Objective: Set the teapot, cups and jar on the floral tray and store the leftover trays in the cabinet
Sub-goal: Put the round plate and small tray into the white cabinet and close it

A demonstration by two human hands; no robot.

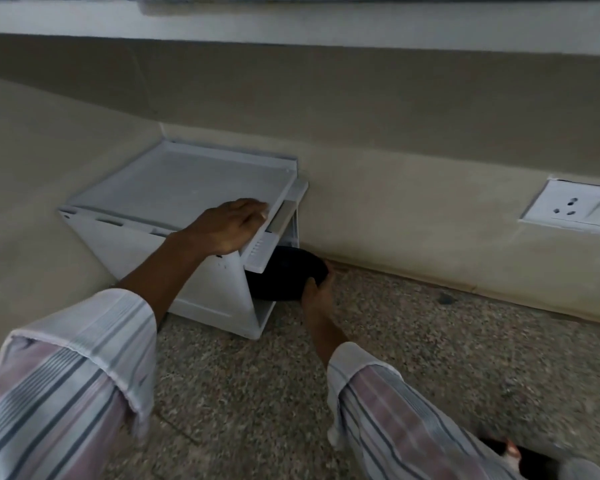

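Note:
A small white cabinet (pixel 174 188) stands on the floor in the corner of two beige walls. Its open front faces right. My left hand (pixel 229 226) rests flat on the front edge of its top, fingers spread, above a raised white flap. My right hand (pixel 317 292) grips the near rim of a round black tray (pixel 281 275). The tray is tilted and sits partly inside the cabinet's opening, its far half hidden by the cabinet. No teapot, cups, jar or floral tray are in view.
The floor (pixel 413 341) is speckled stone. A white wall socket plate (pixel 575 209) sits low on the right wall. A dark spot (pixel 445 298) lies near the skirting. A foot in a dark sandal (pixel 513 452) shows at the bottom right.

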